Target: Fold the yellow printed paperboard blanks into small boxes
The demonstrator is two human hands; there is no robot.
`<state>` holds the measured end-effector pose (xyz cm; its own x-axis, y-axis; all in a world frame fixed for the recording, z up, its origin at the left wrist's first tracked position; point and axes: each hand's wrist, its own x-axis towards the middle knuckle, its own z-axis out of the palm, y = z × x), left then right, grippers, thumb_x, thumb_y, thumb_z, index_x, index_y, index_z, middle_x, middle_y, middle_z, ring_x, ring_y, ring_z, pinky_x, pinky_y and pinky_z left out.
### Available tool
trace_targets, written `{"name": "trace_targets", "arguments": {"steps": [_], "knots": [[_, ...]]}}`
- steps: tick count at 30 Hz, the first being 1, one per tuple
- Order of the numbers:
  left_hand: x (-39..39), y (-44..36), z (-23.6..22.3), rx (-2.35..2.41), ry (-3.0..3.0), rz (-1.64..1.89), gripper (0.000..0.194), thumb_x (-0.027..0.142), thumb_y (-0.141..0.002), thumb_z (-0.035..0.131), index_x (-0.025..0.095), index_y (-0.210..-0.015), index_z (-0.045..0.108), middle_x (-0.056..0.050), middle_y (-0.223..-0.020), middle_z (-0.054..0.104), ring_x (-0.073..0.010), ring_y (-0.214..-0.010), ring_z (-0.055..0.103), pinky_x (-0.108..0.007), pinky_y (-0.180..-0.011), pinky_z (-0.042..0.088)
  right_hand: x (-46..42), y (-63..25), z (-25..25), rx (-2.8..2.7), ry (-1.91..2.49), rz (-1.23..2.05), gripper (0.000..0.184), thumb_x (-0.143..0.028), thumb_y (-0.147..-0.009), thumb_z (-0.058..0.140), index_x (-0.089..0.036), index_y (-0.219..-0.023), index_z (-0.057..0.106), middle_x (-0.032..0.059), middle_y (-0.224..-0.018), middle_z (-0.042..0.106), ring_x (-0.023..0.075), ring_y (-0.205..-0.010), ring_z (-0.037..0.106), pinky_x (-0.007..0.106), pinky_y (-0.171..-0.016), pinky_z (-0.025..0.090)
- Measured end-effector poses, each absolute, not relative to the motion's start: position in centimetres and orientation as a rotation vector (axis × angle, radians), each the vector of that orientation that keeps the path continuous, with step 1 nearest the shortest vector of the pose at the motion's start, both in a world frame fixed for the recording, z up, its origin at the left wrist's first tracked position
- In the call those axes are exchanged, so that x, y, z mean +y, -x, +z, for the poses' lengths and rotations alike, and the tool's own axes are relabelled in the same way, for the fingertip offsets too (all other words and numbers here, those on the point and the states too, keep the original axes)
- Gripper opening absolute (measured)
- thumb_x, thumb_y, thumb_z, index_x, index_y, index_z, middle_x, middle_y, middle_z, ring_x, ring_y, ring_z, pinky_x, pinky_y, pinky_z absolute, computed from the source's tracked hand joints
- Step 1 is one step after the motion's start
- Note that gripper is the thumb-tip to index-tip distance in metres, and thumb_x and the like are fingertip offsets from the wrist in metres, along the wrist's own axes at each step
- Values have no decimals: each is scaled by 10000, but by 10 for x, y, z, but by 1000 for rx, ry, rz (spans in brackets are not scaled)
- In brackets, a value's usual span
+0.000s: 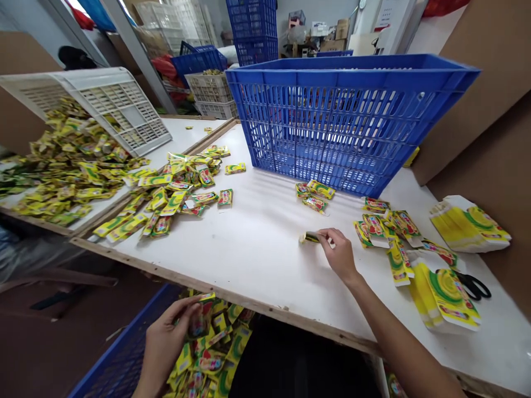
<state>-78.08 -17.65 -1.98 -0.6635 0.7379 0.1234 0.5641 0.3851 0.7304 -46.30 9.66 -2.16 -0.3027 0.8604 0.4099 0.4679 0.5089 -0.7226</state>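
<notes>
My right hand (338,251) pinches the end of a small yellow-green carton (310,237) just above the white tabletop (249,254); the carton is seen edge-on. Below the table's front edge, my left hand (172,331) is closed with thumb and fingertips on another small yellow carton (207,297). Under that hand, a blue crate (120,345) holds many similar cartons (209,362). A few more cartons (315,190) lie beyond my right hand, and a loose group (375,224) lies to its right.
A large blue basket (344,127) stands at the back of the table. At left, a tipped white crate (120,110) spills a heap of small packs (70,166). Flattened yellow cartons (443,298) and black-handled scissors (475,286) lie at right. A wooden strip (265,309) edges the table.
</notes>
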Motion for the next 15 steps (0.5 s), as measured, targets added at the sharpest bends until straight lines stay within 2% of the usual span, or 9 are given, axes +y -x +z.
{"name": "trace_targets", "arguments": {"steps": [2,4,9,11,15], "knots": [[-171,782,-22,2534,-1204,1121,394,487,-761,604,208,-1022,700,-89,-1045,711,-318,-1005,649,-436,-891,522,82,457,-15,-1934,1092,735,223,-341,-909,495,-194,-874,659,27,-780,673,168,-670,569,273,-602,447],[-155,767,-22,2517,-1270,1202,473,475,-771,611,202,-1157,625,-112,-1167,645,-318,-1096,600,-458,-952,484,68,456,-15,-1908,1075,939,215,-370,-882,534,-192,-853,651,5,-695,638,146,-585,528,257,-551,429],[-95,671,-23,1812,-1304,1261,417,310,-840,607,217,-1238,525,-104,-1211,610,-235,-1074,617,-397,-945,501,36,467,-37,-1614,1059,1283,243,-413,-799,648,-213,-872,532,-36,-637,578,135,-561,523,249,-545,441],[-76,634,-28,1564,-1272,1264,409,246,-819,637,221,-1212,525,-98,-1210,613,-223,-1065,622,-374,-933,509,25,469,-47,-1510,1077,1313,272,-427,-779,676,-218,-825,507,-34,-662,577,138,-592,543,256,-573,464],[-61,604,-40,1364,-1121,1286,391,159,-819,608,228,-1191,509,-42,-969,659,-172,-834,663,-305,-770,548,3,459,-61,-1393,1135,1308,269,-423,-760,709,-198,-825,577,6,-778,620,170,-749,613,293,-697,511]]}}
